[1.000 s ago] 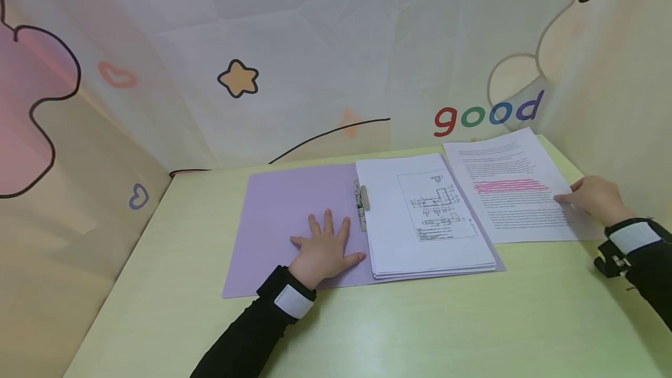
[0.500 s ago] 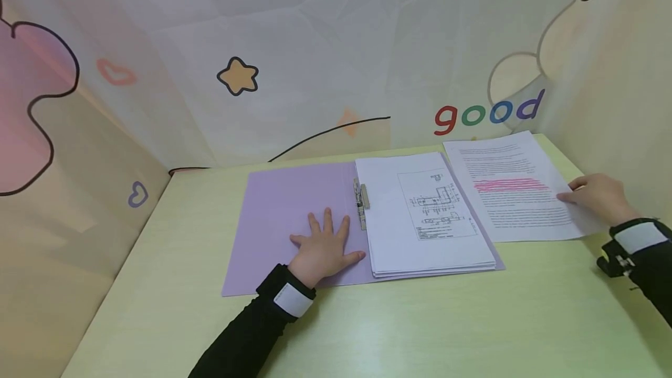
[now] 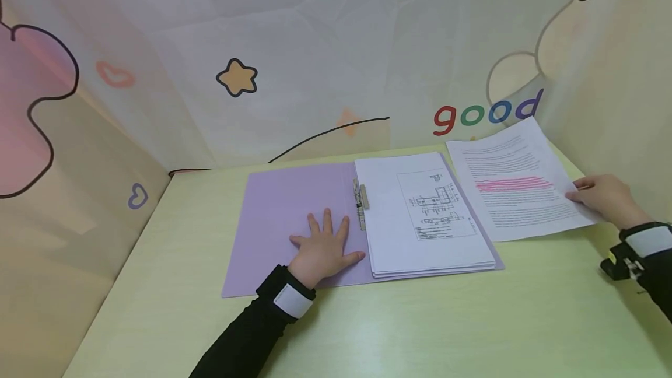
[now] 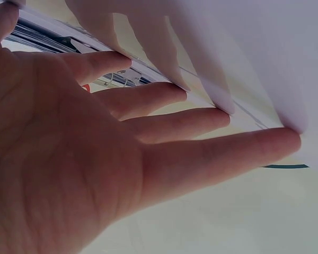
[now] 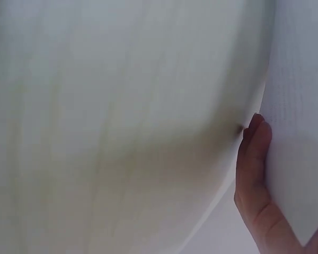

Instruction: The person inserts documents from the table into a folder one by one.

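Observation:
My left hand [image 3: 322,252] lies with spread fingers on the inside of the open purple folder's left cover [image 3: 286,209]; in the left wrist view its straight fingertips [image 4: 286,140] touch the surface. A metal clip [image 3: 360,203] sits along the folder's spine, beside a stack of white sheets [image 3: 404,255] whose top page bears a technical drawing. At the right, my right hand [image 3: 606,200] pinches the right edge of a printed sheet [image 3: 517,209] marked with pink highlighter lines. That sheet's right side is lifted off the table, and in the right wrist view the fingers [image 5: 254,174] are behind the paper.
The pale yellow-green table [image 3: 420,331] meets a printed cloth backdrop [image 3: 325,63] at the back and on both sides. Colored letters [image 3: 488,112] show on the cloth behind the sheet.
My right hand has moved slightly right with the highlighted sheet, raising its far right corner and right edge. The left hand and the folder stay put.

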Available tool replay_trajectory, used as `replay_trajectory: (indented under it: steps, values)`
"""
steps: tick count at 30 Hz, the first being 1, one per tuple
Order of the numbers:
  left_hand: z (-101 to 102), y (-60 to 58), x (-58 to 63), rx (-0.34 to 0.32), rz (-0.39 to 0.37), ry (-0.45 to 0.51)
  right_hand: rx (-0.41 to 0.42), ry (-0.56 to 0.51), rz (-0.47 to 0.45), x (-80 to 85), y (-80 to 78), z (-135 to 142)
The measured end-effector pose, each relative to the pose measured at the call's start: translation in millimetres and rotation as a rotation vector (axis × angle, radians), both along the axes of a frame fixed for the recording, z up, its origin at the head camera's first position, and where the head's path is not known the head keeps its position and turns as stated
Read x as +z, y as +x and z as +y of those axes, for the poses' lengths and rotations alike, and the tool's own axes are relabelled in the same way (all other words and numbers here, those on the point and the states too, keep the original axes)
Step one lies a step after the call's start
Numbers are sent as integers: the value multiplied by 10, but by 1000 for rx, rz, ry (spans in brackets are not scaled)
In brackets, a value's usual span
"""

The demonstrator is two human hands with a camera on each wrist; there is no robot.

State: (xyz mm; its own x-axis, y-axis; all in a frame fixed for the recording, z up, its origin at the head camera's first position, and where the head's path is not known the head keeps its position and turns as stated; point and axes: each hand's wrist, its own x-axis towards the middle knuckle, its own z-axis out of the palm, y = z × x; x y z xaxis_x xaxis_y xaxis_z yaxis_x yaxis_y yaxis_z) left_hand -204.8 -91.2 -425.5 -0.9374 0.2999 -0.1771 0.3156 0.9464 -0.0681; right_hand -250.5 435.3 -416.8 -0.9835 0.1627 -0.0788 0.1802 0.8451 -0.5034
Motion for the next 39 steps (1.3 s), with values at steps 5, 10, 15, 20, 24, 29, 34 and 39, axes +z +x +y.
replay_trajectory:
  steps: [5,10,15,20,24,29,34,39]
  values:
    - [9,7,14,-1,-3,-14,-31,9,5,-19,18,2]
    - [12,8,13,2,-4,-34,-41,34,27,-14,43,28]
    - [12,4,10,3,-8,-42,-50,37,24,13,73,75]
    - [13,3,15,4,-4,-35,-41,31,57,40,92,123]
    - [10,-1,5,2,0,-29,-45,27,60,73,121,147]
    - [7,-9,-14,-2,4,-27,-51,10,41,116,149,169]
    - [5,-16,-20,-5,9,-40,-43,11,67,118,160,179]
    - [5,-8,-13,-5,8,-42,-17,-3,75,107,167,169]
